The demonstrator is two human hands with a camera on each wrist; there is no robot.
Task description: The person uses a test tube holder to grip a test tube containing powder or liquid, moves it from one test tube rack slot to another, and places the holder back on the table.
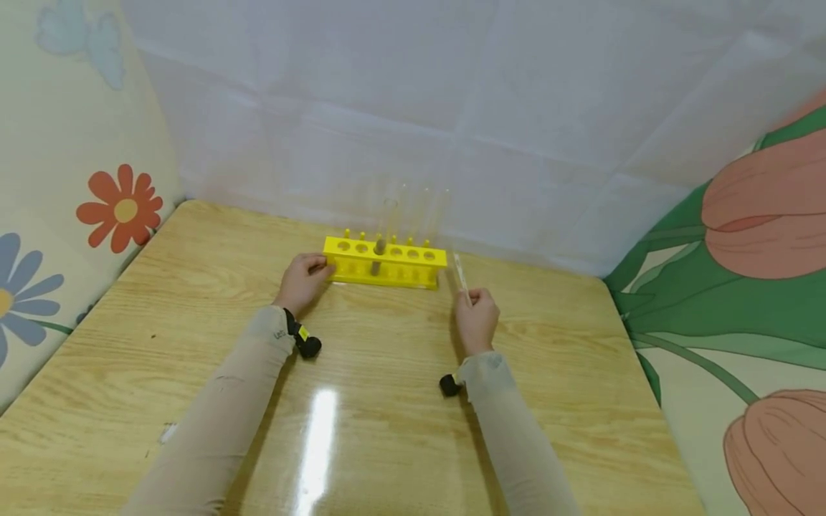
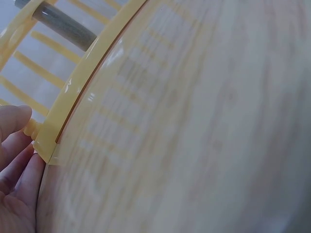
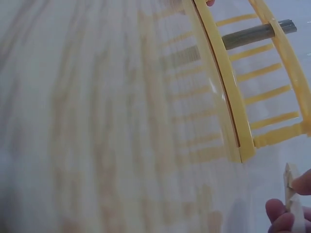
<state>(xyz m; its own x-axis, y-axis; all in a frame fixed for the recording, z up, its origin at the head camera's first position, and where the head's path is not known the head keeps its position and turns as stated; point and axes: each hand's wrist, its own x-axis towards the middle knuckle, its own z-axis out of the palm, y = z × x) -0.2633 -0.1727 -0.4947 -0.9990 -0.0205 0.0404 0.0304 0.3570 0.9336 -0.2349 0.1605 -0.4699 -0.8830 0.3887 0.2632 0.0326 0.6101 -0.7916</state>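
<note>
A yellow test tube rack stands near the back of the table. In its third hole from the left is a clear glass test tube with dark grey contents in its lower part. My left hand pinches the end of the rack between thumb and fingers, as the left wrist view shows. To the right of the rack, my right hand holds a thin whitish strip with small marks, its top pointing up and away. The strip is pinched between thumb and fingers, apart from the rack.
A white sheet hangs behind the table. Flower-patterned cloths stand at the left and right sides. A small white scrap lies beside the left forearm. Several pegs line the rack's back edge.
</note>
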